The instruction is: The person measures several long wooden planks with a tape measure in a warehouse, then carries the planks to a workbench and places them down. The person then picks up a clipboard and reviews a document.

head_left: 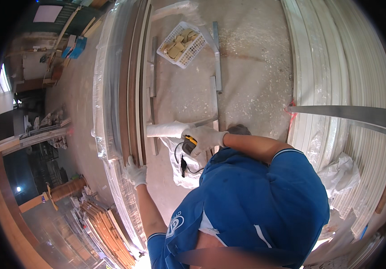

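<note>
**Gripping a black-and-yellow tool (pixel 190 144) beside long brown boards (pixel 133 89)**

Reaching out with the left hand (pixel 136 174), on a nearly straight, slanting forearm, to rest it against the boards, near the right edge of their stack. Pointing at least one of its fingers (pixel 131 160) forward along the surface; impossible to make out how far curled the others, or any firm grip.

Bending the right arm at the elbow, out from a blue sleeve (pixel 298 172), and bringing the right hand (pixel 207 138) inward across the body. Closed around the compact tool there, to the right of the boards and just beside the end of a smooth white roll (pixel 168 130). Near the tool, in thin black loops, a cord (pixel 176 154) above crumpled, glossy white sheeting (pixel 186 180).

Farther off, on the speckled floor (pixel 255 54), a latticed white plastic basket (pixel 160 50) of flat tan pieces (pixel 179 45), between straight grey metal bars (pixel 217 54). Along the stack's left edge, clear, wrinkled wrapping (pixel 102 89).
</note>
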`<state>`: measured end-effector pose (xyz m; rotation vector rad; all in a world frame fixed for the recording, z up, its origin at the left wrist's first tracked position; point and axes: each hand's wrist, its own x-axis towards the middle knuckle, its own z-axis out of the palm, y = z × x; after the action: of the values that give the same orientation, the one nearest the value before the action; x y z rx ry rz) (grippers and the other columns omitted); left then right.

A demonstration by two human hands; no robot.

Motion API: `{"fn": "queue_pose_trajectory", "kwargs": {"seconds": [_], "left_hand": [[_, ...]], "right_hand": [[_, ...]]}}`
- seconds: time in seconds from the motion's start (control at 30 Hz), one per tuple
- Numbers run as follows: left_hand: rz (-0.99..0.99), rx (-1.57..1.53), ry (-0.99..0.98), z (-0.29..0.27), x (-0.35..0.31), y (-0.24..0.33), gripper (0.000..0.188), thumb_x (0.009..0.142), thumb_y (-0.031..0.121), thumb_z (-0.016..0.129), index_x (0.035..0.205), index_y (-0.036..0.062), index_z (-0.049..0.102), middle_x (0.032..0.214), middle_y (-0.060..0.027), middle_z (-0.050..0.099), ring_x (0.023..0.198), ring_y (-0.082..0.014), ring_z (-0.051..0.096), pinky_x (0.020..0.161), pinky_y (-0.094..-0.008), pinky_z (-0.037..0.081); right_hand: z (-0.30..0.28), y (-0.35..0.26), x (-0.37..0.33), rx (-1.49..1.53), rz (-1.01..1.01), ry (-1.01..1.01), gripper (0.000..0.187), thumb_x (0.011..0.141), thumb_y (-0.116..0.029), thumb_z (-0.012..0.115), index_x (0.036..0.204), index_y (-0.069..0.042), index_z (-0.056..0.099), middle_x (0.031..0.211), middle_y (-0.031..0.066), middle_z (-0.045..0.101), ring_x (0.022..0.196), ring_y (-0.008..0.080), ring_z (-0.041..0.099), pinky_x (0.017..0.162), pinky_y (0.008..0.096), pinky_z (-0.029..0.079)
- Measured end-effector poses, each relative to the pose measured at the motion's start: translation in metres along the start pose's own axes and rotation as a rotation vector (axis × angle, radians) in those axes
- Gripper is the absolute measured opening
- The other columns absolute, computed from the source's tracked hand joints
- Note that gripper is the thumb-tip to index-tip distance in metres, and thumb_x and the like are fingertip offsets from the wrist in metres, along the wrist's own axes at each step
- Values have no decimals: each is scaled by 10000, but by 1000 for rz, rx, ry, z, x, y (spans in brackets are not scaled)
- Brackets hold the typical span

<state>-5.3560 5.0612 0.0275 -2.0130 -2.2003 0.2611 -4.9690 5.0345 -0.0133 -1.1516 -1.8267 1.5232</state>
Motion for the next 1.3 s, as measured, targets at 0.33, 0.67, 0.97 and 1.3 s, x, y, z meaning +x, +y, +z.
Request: {"fn": "queue_pose_trajectory", "kwargs": {"seconds": [0.33,0.67,0.97,1.3], "left_hand": [[18,-30,-31,-6,5,-16,692,594,256,780,1239,143,555,1142,-135,653,1070,-355,598,895,-520,454],[-25,112,35,3,-12,-2,584,658,284,752,1198,174,559,1213,-128,594,1078,-330,584,937,-498,420],[-8,-34,28,-25,-8,-15,519,666,291,756,1151,203,595,1156,-67,630,1063,-299,593,928,-459,432],[-385,-513,115,-4,-12,-48,517,724,452,791,1105,123,673,1002,-111,685,910,-290,664,821,-462,505]], "right_hand": [[2,3,-6,-14,-12,19,722,611,-312,867,1217,-82,549,1072,156,641,1003,311,627,874,379,488],[7,-6,-2,18,-6,-13,750,589,-322,883,1219,-87,550,1072,153,654,986,313,638,891,374,497],[8,-26,3,7,65,-126,770,624,-234,900,1268,-58,518,1108,139,628,1024,251,618,897,348,487],[15,-25,6,-53,59,-90,735,623,-263,887,1241,-110,520,1089,169,660,991,311,661,866,378,513]]}}
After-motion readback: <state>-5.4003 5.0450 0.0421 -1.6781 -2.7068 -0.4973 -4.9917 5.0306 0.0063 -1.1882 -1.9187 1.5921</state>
